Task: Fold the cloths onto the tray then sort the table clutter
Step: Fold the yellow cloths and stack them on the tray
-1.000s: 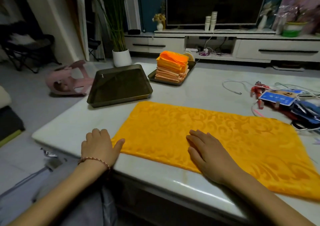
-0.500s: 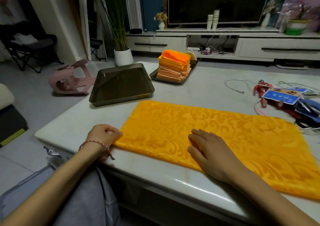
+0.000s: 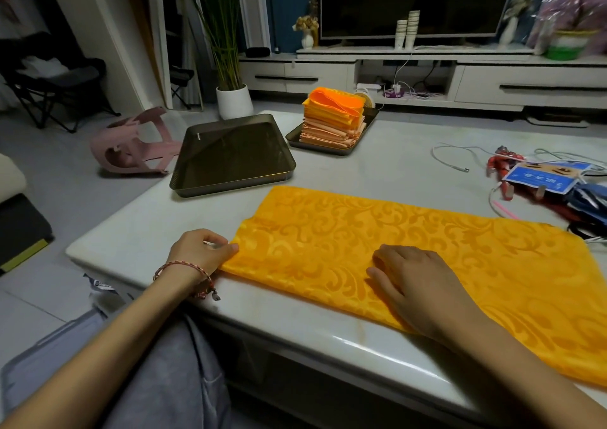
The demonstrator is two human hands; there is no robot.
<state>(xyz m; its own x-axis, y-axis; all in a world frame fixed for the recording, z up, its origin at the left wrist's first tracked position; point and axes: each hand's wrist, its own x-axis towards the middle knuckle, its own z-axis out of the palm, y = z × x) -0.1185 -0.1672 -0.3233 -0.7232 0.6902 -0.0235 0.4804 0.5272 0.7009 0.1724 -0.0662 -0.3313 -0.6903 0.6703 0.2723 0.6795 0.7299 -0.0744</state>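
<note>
A large orange patterned cloth (image 3: pixel 410 251) lies flat along the near side of the white table (image 3: pixel 138 231). My left hand (image 3: pixel 197 251) pinches the cloth's left edge, which is lifted and turned inward a little. My right hand (image 3: pixel 417 284) rests flat on the cloth's middle with relaxed fingers. Behind the cloth stands an empty dark metal tray (image 3: pixel 230 156). A second tray (image 3: pixel 361 136) further back holds a stack of folded orange and peach cloths (image 3: pixel 333 116).
Clutter sits at the table's right: a white cable (image 3: pixel 450 156), a red toy figure (image 3: pixel 502 166), a blue packet (image 3: pixel 542 177) and dark cords. On the floor to the left lie a pink plastic stool (image 3: pixel 131 143) and a white plant pot (image 3: pixel 234 100).
My left hand went from lying flat beside the cloth to curling on its left edge, which now lifts and shifts right. My right hand stayed on the cloth.
</note>
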